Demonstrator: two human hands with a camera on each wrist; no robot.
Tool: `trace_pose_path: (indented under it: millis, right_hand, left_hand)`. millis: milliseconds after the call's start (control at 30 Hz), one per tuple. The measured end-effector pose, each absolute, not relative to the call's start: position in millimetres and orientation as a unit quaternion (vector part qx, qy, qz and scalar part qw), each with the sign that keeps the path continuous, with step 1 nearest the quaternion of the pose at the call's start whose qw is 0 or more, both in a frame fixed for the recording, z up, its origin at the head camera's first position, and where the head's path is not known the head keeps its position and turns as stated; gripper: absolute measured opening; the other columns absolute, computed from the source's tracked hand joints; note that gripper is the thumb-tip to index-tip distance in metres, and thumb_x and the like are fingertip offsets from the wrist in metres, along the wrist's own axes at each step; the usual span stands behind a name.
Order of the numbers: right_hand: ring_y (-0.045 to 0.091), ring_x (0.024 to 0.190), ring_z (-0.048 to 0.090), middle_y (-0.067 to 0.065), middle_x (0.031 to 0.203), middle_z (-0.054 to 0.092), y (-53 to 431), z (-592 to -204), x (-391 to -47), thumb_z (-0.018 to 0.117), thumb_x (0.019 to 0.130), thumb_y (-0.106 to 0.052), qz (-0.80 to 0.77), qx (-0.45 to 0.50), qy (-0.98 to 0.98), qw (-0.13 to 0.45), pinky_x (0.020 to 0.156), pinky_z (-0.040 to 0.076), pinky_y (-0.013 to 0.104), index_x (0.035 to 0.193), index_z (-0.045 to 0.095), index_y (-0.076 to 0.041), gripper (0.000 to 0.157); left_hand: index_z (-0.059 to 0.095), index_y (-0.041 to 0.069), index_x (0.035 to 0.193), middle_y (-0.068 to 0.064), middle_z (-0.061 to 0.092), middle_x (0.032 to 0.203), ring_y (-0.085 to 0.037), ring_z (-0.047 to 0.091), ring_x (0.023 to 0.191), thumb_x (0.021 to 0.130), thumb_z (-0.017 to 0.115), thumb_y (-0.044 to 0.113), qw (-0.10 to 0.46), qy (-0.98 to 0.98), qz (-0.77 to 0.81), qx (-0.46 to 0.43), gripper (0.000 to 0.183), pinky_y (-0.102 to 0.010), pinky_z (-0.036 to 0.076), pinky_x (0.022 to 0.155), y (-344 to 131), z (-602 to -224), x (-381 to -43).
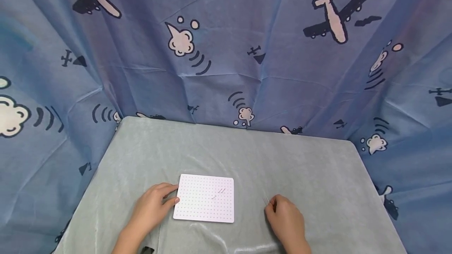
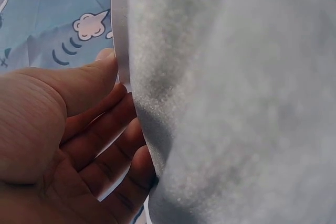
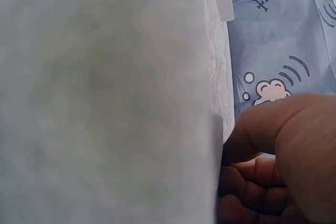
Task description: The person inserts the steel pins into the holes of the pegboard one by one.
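A white board (image 1: 195, 203) with rounded corners and a grid of small dots lies flat on the grey cloth. Three short thin lines or sticks (image 1: 221, 190) show on its right half; their kind is too small to tell. My left hand (image 1: 150, 207) rests at the board's left edge, thumb tip and fingertips touching it, the fingers loosely spread. To the right of the board, low over the cloth, my right hand (image 1: 287, 219) pinches a thin pale stick (image 1: 265, 198) between thumb and forefinger. Its lower end is hidden by the fingers, and the right wrist view does not show it clearly.
Grey cloth (image 1: 318, 175) covers the table, wrinkled near the front. A blue curtain (image 1: 219, 50) printed with planes and clouds hangs behind and at both sides. A small dark object (image 1: 147, 250) lies at the front edge beside the left forearm.
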State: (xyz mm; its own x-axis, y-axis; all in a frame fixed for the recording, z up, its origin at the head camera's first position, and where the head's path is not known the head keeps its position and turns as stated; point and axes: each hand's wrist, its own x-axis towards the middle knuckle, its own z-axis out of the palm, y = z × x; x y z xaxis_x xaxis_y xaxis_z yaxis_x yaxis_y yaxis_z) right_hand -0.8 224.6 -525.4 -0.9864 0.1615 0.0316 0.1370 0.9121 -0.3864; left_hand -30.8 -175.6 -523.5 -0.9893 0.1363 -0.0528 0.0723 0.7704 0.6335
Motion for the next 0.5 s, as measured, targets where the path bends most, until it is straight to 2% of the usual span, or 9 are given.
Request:
trace_pose_path:
  millis: [300,433,500]
  right_hand:
    - [0.016,0.057,0.05,-0.003,0.07,0.054,229.4,-525.4,4.1,0.065,0.088,-0.009,0.195,-0.089,-0.976,0.04,0.052,0.044,0.038,0.078,0.059,-0.015,0.014]
    - [0.016,0.057,0.05,-0.001,0.071,0.055,231.5,-524.4,5.5,0.064,0.095,-0.007,0.194,-0.079,-0.976,0.05,0.052,0.045,0.038,0.081,0.06,-0.013,0.015]
    - [0.017,0.06,0.054,0.001,0.074,0.059,231.7,-523.6,6.1,0.065,0.099,-0.005,0.195,-0.064,-0.978,0.048,0.054,0.049,0.04,0.086,0.063,-0.009,0.013]
  left_hand:
    - [0.082,0.018,0.13,0.004,0.076,0.126,-0.02,0.073,0.106,0.092,0.091,0.023,0.04,0.939,0.335,0.061,0.039,-0.047,0.061,0.089,-176.1,-525.7,-30.1]
    - [0.082,0.019,0.131,0.005,0.076,0.127,-0.02,0.072,0.109,0.093,0.091,0.023,0.043,0.939,0.335,0.062,0.039,-0.048,0.061,0.089,-176.9,-525.5,-30.0]
    - [0.081,0.019,0.131,0.005,0.076,0.127,-0.021,0.072,0.11,0.093,0.09,0.024,0.043,0.94,0.333,0.062,0.04,-0.049,0.061,0.09,-177.2,-525.4,-29.4]
